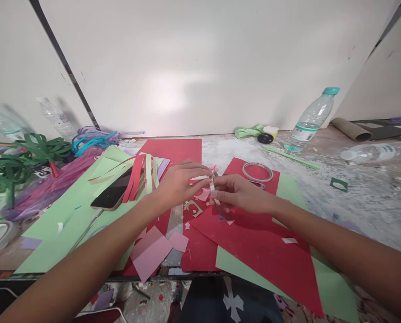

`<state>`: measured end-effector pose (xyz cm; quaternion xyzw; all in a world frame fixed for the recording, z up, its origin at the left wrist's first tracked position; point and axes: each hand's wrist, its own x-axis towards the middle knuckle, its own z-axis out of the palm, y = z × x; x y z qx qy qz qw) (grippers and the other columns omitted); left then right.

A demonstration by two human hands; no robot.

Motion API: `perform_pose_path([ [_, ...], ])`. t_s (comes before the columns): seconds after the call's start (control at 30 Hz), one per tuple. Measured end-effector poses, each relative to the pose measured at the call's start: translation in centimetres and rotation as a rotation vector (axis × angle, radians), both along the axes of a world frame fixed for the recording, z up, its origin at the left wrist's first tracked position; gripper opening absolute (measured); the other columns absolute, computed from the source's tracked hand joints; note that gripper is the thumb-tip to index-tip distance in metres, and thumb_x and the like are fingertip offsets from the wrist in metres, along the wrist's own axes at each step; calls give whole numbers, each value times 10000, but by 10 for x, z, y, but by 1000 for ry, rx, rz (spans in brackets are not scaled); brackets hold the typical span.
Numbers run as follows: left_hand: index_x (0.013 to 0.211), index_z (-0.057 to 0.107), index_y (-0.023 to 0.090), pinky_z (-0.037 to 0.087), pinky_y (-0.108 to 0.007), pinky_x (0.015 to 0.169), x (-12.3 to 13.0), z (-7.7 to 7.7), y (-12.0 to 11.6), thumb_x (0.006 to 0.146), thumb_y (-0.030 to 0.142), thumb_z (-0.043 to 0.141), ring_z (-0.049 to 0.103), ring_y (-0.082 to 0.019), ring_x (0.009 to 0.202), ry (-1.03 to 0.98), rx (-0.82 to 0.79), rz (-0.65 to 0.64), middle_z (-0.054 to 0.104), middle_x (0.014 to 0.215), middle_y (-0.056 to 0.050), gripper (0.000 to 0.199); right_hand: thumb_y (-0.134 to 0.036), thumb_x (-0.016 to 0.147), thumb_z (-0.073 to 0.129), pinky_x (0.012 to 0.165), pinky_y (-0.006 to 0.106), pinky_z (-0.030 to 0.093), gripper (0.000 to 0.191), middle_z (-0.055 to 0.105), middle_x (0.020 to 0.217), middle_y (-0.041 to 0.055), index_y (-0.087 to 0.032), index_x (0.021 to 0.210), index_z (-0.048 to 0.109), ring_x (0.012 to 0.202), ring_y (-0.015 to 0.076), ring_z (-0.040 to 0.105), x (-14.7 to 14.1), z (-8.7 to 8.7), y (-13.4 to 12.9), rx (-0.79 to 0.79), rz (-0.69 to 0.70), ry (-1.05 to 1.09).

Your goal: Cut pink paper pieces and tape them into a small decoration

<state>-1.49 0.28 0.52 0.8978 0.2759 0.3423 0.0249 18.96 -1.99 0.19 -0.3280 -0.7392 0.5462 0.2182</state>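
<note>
My left hand (178, 180) and my right hand (242, 192) meet above red paper sheets (254, 220), fingers closed in pinches. Between their fingertips is a small whitish strip (212, 185); whether it is paper or tape, I cannot tell. Something small and shiny beside it is mostly hidden by the fingers. Just below lie a cut-out paper scrap (194, 209), a tiny pink star (187, 225) and pink offcuts. A roll of clear tape (257, 172) rests on the red paper behind my right hand.
Left of my hands, a phone (111, 193) with a cable lies on green sheets (48, 244), partly under paper strips (136, 179). Pink paper pieces (152, 253) sit near the front edge. A water bottle (310, 123) stands tilted-looking at the back right; another bottle (378, 152) lies sideways.
</note>
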Motion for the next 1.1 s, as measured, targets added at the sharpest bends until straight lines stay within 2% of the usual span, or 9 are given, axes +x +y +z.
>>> perform_pose_path([
  [0.13,872,666,192,483,-305,810,1,2,0,895,258,512,655,-156,879,-4,104,-22,731,914,-21,168,-430,876,520,489,245,449,259,646,648,13,-173,849,539,501,128,614,-2,-1,-1,-36,13,13],
  [0.3,884,631,179,481,-306,778,2,0,-1,899,234,492,631,-162,854,60,168,69,714,909,-30,150,-470,866,501,535,265,471,298,656,690,20,-183,894,575,580,145,632,0,7,3,-19,42,-26],
  [0.37,905,617,181,477,-309,783,1,-2,0,910,239,469,622,-167,869,81,166,99,704,922,-35,159,-477,849,508,562,277,468,314,680,766,34,-197,943,615,617,150,629,11,10,12,86,4,-152],
  [0.47,926,600,180,477,-308,784,0,-4,1,917,241,451,614,-170,892,90,148,125,695,932,-37,161,-510,812,530,544,268,413,330,673,798,35,-222,912,658,635,156,593,37,10,32,409,-296,-453],
  [0.53,931,594,177,478,-304,783,-1,-4,1,917,234,450,607,-168,901,90,136,113,691,943,-35,156,-526,756,586,518,264,380,337,651,729,39,-211,857,657,600,161,569,55,6,43,444,-254,-682],
  [0.63,934,597,174,479,-307,784,-1,-3,0,917,234,449,601,-169,901,86,113,87,686,949,-41,160,-515,784,543,509,267,356,330,636,707,41,-200,831,629,566,158,547,68,0,53,438,-209,-813],
  [0.83,917,628,192,479,-314,790,1,3,-2,915,280,452,603,-171,909,-1,-88,100,689,943,-37,196,-450,861,430,555,283,345,304,603,755,67,-189,749,539,646,182,519,62,-10,54,638,-159,-858],
  [0.93,891,643,202,485,-268,707,0,6,-1,910,327,456,612,-154,864,-75,-237,110,691,920,-30,226,-434,883,399,534,276,341,256,601,776,65,-192,869,481,627,179,507,58,-13,52,645,-262,-828],
  [1.1,869,655,201,469,-256,657,-2,8,1,898,382,464,614,-153,823,-84,-320,131,692,894,-32,265,-410,924,343,536,271,364,291,614,781,52,-192,1081,454,624,176,535,51,-7,43,580,-311,-697],
])
